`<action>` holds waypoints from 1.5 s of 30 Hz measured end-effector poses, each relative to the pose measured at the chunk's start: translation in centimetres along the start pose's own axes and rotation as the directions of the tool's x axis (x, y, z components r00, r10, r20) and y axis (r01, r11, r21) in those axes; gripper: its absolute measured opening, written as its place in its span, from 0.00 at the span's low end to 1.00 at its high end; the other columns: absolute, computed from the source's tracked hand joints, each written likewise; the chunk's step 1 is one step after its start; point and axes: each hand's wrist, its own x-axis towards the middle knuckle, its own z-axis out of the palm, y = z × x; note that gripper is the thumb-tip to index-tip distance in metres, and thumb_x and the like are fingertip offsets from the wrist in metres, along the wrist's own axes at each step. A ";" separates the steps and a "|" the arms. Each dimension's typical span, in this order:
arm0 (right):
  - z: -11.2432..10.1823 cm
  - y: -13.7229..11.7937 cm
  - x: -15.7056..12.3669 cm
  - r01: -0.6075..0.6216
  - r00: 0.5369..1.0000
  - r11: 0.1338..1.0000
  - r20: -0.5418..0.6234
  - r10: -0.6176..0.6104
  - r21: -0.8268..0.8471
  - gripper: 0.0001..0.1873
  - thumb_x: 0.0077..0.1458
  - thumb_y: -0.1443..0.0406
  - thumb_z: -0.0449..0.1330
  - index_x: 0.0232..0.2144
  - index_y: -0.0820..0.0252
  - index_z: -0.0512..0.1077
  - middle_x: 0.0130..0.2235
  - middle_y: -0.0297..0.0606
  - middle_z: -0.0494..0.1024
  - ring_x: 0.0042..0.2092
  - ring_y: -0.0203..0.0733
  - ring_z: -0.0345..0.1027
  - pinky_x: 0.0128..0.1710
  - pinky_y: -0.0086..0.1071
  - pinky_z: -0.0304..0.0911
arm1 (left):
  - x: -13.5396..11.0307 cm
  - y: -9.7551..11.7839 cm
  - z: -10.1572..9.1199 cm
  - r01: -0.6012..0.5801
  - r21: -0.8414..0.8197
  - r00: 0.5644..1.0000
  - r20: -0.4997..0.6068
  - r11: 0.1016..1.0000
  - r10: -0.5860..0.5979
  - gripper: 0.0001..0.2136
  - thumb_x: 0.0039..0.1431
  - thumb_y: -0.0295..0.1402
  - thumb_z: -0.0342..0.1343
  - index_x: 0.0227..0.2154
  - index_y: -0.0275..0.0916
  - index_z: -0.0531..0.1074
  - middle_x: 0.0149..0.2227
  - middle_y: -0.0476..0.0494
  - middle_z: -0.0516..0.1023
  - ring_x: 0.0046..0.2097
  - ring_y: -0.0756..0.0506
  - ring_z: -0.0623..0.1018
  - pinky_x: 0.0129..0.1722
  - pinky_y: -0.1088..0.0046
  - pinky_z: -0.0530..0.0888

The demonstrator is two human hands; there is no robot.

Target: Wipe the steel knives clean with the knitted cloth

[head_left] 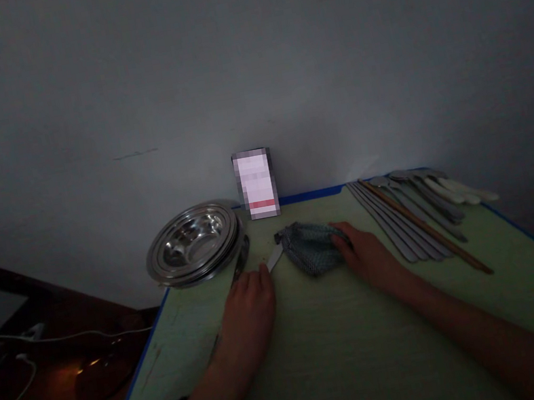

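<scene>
My left hand [250,306] is closed, knuckles up, over the table left of the middle. From its fingers a pale flat blade, which looks like that of a knife [275,258], reaches toward a checked cloth [314,247]. The handle is hidden in the hand. My right hand [362,252] grips the right edge of this crumpled grey-green cloth, whose left end is against the blade tip. Another long dark utensil [241,261] lies partly under my left hand and wrist, beside the metal bowls; its kind is unclear in the dim light.
Shiny metal bowls [159,264] are stacked at the back left. A lit phone [257,184] leans on the wall. On the right lie several metal chopsticks [397,232], brown wooden chopsticks [433,233], metal spoons [415,201] and white spoons [456,191]. Cables [63,336] hang left of the table.
</scene>
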 end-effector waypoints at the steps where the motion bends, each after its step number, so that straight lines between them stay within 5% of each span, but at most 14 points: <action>1: -0.2 0.2 0.2 -0.044 0.998 0.999 -0.039 0.044 0.019 0.16 0.58 0.57 0.46 0.41 0.59 0.68 0.34 0.42 0.77 0.34 0.47 0.71 0.36 0.41 0.64 | 0.2 0.2 -0.1 0.009 0.000 1.000 0.002 1.000 -0.009 0.19 0.55 0.16 0.46 0.50 0.25 0.67 0.40 0.31 0.77 0.41 0.38 0.75 0.40 0.62 0.74; 10: -1.3 1.3 0.8 -0.152 0.945 0.970 -0.261 0.199 0.188 0.16 0.58 0.53 0.44 0.34 0.57 0.63 0.32 0.39 0.72 0.35 0.45 0.65 0.35 0.36 0.60 | 2.4 0.9 -0.7 0.061 -0.037 0.998 0.025 0.997 -0.060 0.14 0.55 0.16 0.44 0.36 0.28 0.74 0.36 0.30 0.77 0.38 0.38 0.78 0.33 0.65 0.75; 17: -1.2 1.4 0.8 -0.153 0.948 0.963 -0.242 0.206 0.220 0.16 0.57 0.52 0.45 0.33 0.57 0.64 0.30 0.37 0.71 0.32 0.44 0.64 0.33 0.35 0.58 | 4.4 1.0 -1.1 0.114 -0.040 0.989 0.096 0.993 -0.109 0.07 0.62 0.30 0.52 0.39 0.32 0.71 0.35 0.43 0.76 0.33 0.47 0.77 0.32 0.69 0.75; 22: -1.0 1.2 0.7 -0.126 0.971 0.972 -0.176 0.162 0.199 0.14 0.56 0.54 0.47 0.31 0.57 0.64 0.28 0.35 0.69 0.31 0.43 0.63 0.31 0.33 0.55 | 3.8 2.4 -0.5 0.086 -0.056 0.996 -0.004 0.995 -0.086 0.11 0.60 0.22 0.44 0.36 0.30 0.72 0.35 0.35 0.76 0.38 0.38 0.77 0.27 0.66 0.74; 29: -1.0 1.1 0.9 -0.136 0.973 0.963 -0.150 0.174 0.232 0.14 0.56 0.54 0.47 0.32 0.57 0.63 0.28 0.35 0.68 0.32 0.43 0.63 0.32 0.33 0.54 | 2.9 1.5 0.2 0.059 -0.086 0.991 -0.113 0.995 -0.068 0.11 0.62 0.28 0.43 0.38 0.33 0.70 0.43 0.33 0.72 0.46 0.36 0.71 0.42 0.58 0.70; 35: -1.1 1.3 1.2 -0.160 0.949 0.938 -0.212 0.232 0.308 0.15 0.54 0.52 0.48 0.32 0.56 0.62 0.30 0.35 0.68 0.34 0.44 0.61 0.36 0.36 0.54 | 3.3 1.2 0.5 0.091 -0.226 0.991 -0.072 0.970 -0.109 0.11 0.60 0.23 0.40 0.37 0.31 0.68 0.42 0.30 0.71 0.47 0.35 0.70 0.45 0.56 0.67; 40: -1.4 1.8 1.2 -0.189 0.879 0.886 -0.330 0.345 0.424 0.17 0.55 0.50 0.45 0.34 0.55 0.59 0.33 0.35 0.65 0.37 0.44 0.59 0.40 0.37 0.54 | 4.2 0.4 0.0 0.166 -0.489 0.984 0.022 0.856 -0.178 0.09 0.63 0.29 0.39 0.35 0.33 0.64 0.34 0.34 0.73 0.35 0.40 0.74 0.34 0.62 0.70; 45: -1.4 1.7 1.2 -0.152 0.882 0.832 -0.307 0.358 0.534 0.15 0.53 0.51 0.50 0.37 0.54 0.58 0.37 0.36 0.66 0.38 0.44 0.60 0.42 0.38 0.55 | 4.6 1.7 -0.7 0.165 -0.804 0.986 0.125 0.571 -0.109 0.11 0.66 0.37 0.34 0.35 0.39 0.58 0.21 0.52 0.67 0.20 0.50 0.70 0.20 0.76 0.66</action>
